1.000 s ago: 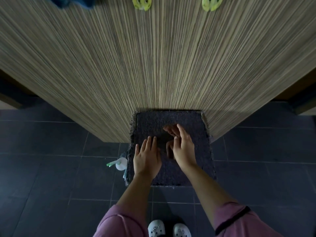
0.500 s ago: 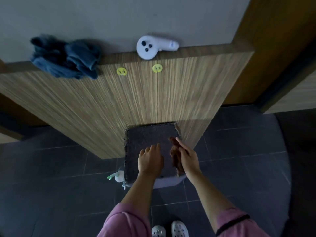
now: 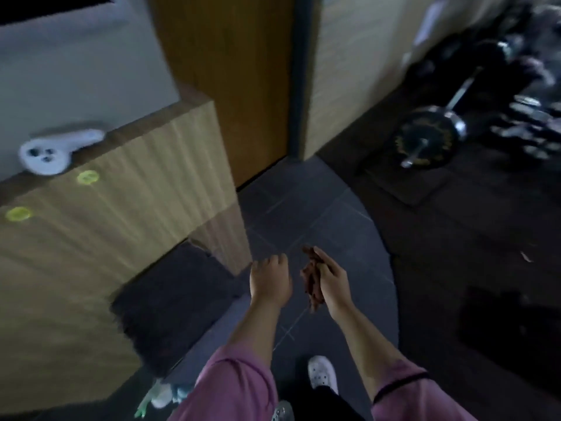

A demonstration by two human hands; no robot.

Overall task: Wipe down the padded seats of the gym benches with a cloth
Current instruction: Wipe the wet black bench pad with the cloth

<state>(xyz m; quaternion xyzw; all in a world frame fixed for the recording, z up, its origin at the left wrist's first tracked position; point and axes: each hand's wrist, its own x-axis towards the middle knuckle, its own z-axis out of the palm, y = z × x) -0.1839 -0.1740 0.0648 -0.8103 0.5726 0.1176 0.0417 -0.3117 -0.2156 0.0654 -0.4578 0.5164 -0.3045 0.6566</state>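
The frame was motion-blurred. A dark grey tiled floor [image 3: 318, 214] filled the centre, giving way on the right to a darker floor area. A wood-grain cabinet [image 3: 115, 220] occupied the left of the frame, its striped front face carrying two yellow round stickers [image 3: 87, 178] near the top edge. On the cabinet's upper ledge at upper left lay a white handheld controller [image 3: 53, 151]. Behind it stood a brown wooden door panel [image 3: 230, 80] and a pale wall. A dark square mat [image 3: 173, 302] lay at the foot of the cabinet, lower left of centre, its far edge against the cabinet front. At lower left, near the bottom edge, a white and green object [image 3: 158, 398] lay on the floor, too blurred to name. At upper right a barbell with a black weight plate [image 3: 425, 141] rested on the floor, with more gym gear blurred behind it.

The tiled strip between cabinet corner and barbell was open.

The left hand [image 3: 270, 282] hung over the tiles just right of the mat, fingers loosely curled, holding nothing. The right hand [image 3: 332, 282] gripped a bunched reddish-brown cloth [image 3: 311, 284], which hung between the two hands. Pink sleeves and a white shoe [image 3: 322, 373] showed at the bottom.
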